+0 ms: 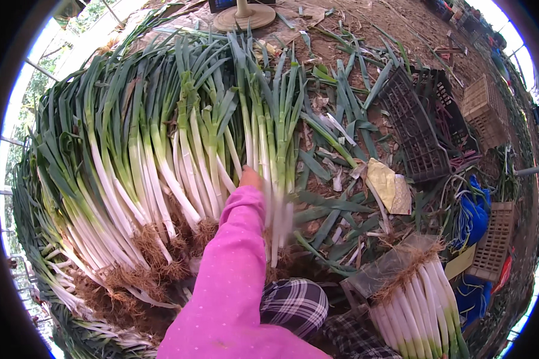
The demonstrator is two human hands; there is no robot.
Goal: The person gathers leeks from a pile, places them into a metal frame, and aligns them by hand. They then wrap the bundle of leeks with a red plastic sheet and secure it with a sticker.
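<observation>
Leeks (147, 161) at L hand (253, 178), can't tell hands' opening/grip (R hand unseen), yellow pkt (388, 186) unreadable.

Leeks (161, 164) fill the left and middle of the scene in a broad, crowded pile — dark green leaves toward the far side, pale green necks, white shanks, tangled brown roots facing near. At the pile's right edge, the stalks lie straighter, some blurred low down. A smaller, neat row of leeks (414, 305) lies near right, turned the other way — roots far, green near.
</observation>
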